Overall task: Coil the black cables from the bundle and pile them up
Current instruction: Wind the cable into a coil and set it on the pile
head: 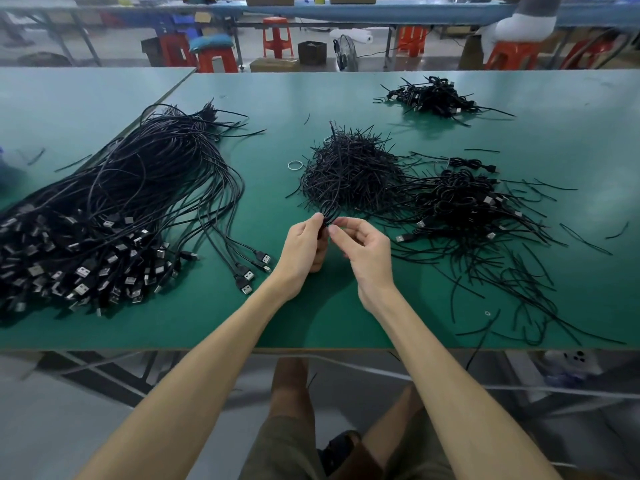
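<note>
1. The fingers of the left hand curl round a small black coil and pinch it at its lower end. The thumb and forefinger of the right hand close on the same coil from the other side. I cannot tell whether they also hold a tie.
2. Both hands meet just above the middle of the bench, knuckles up. The bare forearms reach in over its near edge and converge.
3. The coil is touching the near fringe of a heap of short black ties at mid-bench. A pale ring lies beside the heap.
4. Done so far, by my reading: a pile of coiled cables sits right of the ties. A smaller far pile lies towards the far right corner.
5. Left to do: the uncoiled bundle spreads thickly over the left end of the bench, its plugs towards the near edge. It looks larger than both piles together, so I judge the work less than half finished. This coil appears wound but not yet set on a pile.
</note>
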